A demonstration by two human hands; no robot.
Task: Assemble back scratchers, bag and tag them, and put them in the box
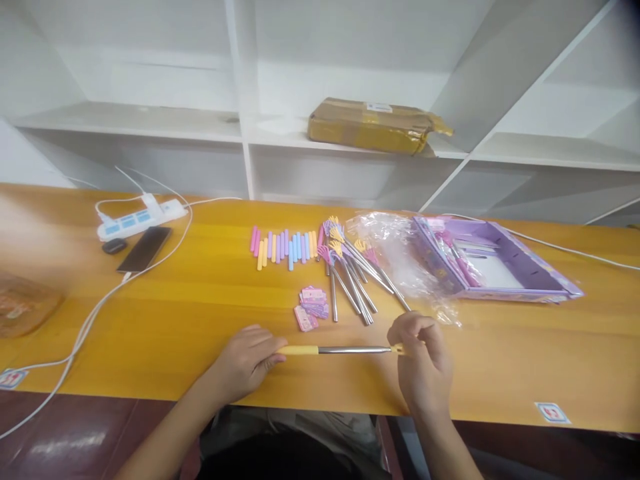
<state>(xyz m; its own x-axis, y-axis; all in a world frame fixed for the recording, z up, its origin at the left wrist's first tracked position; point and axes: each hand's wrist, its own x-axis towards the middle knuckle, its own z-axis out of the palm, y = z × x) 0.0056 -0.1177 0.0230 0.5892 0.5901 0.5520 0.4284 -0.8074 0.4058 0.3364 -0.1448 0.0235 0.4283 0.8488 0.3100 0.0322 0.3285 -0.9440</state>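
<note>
A back scratcher (350, 350) with a yellow handle and a metal rod lies level between my two hands, above the table's near side. My left hand (250, 363) is closed around the yellow handle's end. At the other end, my right hand (423, 353) pinches the yellow head, which is mostly hidden by the fingers. Just beyond lies a pile of back scratcher rods (353, 287) with pink, purple and yellow claw heads. Left of it is a row of loose coloured handles (283, 247) in pink, yellow, purple and blue. Small printed cards (313, 308) lie in front of them.
Clear plastic bags (395, 250) lie beside a purple open box (500, 287) holding a wrapped pink item. On the left are a power strip (143, 220), a phone (145, 249) and white cables (90, 320). A taped carton (370, 127) sits on the shelf behind.
</note>
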